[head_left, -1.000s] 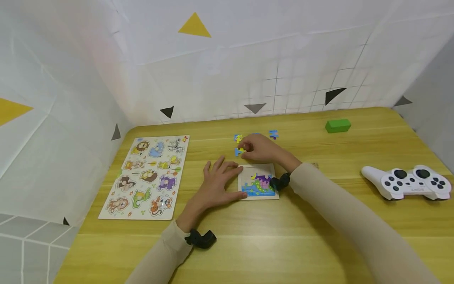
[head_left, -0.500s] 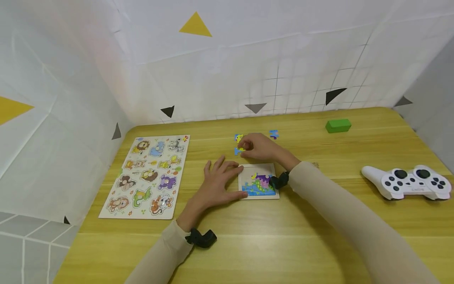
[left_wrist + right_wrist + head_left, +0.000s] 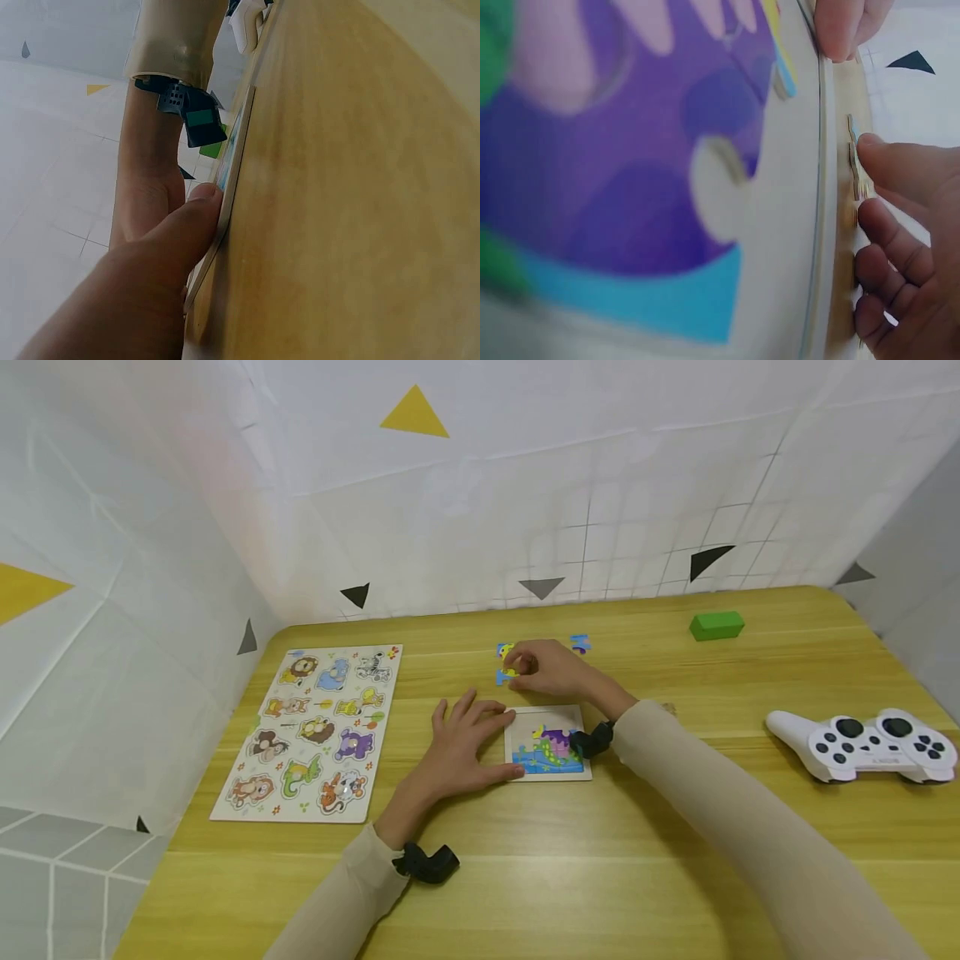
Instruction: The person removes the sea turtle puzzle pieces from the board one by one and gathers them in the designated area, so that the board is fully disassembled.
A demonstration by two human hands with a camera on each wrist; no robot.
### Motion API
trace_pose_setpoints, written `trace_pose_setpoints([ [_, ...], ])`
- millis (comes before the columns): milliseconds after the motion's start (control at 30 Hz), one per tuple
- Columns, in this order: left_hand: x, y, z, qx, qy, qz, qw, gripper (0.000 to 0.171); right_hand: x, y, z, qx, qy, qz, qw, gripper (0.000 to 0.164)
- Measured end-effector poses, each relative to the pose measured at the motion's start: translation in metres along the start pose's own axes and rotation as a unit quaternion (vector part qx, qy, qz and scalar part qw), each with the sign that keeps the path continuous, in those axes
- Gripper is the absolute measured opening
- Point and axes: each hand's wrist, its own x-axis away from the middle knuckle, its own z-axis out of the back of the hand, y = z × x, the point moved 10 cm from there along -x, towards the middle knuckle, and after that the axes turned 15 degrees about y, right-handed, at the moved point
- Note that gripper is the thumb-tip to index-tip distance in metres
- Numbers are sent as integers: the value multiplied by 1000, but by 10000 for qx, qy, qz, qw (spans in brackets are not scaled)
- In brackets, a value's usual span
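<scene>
While my left hand is bracing the left side of the tray, its fingers are lying well apart and nearly straight, pressing rather than gripping; the thumb is resting on the near left corner, and the index tip is touching the rim by the far left corner. My right hand is reaching just beyond the tray, thumb and index curling in close and pinching a blue-and-yellow piece; the other fingers are bending in towards the palm; my fingertips are hiding part of the piece, so I am not managing to tell its long axis or whether it is lying flat.

The tray is lying flat on the table in front of me, looking a little longer across than deep; its picture is facing me, blue along the near edge, purple above, bare wood showing at the far left. A second piece is lying just beyond the pinched one, the two lining up away from me; a third piece is lying farther right. The animal board at my left is pointing its long axis away from me, far end leaning right; the green block is lying lengthwise across; the controller is pointing one grip leftwards.
</scene>
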Motion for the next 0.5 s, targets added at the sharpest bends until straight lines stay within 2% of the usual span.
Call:
trace_pose_setpoints([
  [233,0,0,-1,-16,13,18,10000,80,9,1,5,-437,-24,128,9990,37],
  [500,0,-1,-1,-45,-38,69,10000,79,33,2,13,-641,-129,174,9977,30],
])
